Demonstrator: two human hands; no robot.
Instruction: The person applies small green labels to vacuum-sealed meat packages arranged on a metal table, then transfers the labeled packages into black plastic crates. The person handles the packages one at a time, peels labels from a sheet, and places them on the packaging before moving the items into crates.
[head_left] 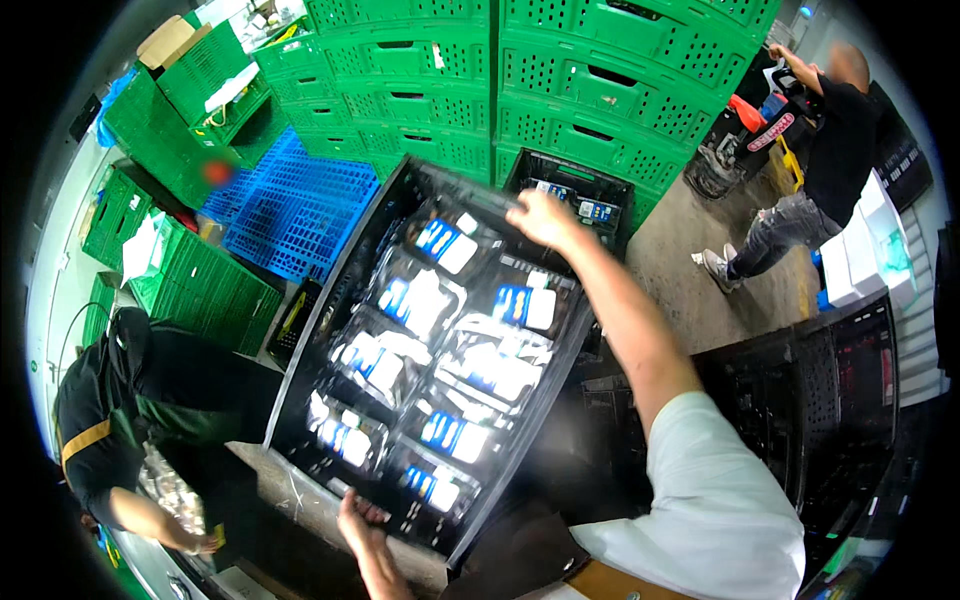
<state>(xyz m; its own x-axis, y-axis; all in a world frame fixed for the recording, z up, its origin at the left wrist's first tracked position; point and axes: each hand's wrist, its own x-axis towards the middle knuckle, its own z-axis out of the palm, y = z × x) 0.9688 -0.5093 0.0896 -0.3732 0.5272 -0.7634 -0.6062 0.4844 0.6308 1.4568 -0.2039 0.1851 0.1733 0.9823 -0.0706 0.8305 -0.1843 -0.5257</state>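
Note:
A black plastic crate [520,425] hangs tilted in front of me, held at its two ends. In it lie several dark packs [446,245] with shiny clear wrapping and blue-and-white labels; glare washes out some of them. My right hand [543,220] reaches across and is closed over the crate's far rim near the right corner. At the near end my left hand [368,540] grips the rim by the handle slot, with its fingertips showing in the slot. Just beyond my right hand stands another black crate [615,180] with similar labelled packs inside.
Tall stacks of green crates [420,75] wall off the back. Blue perforated pallets [300,215] lean at back left. A co-worker in black [150,400] bends over at the left; another person [815,170] stands back right. Dark crates [790,390] fill the right side.

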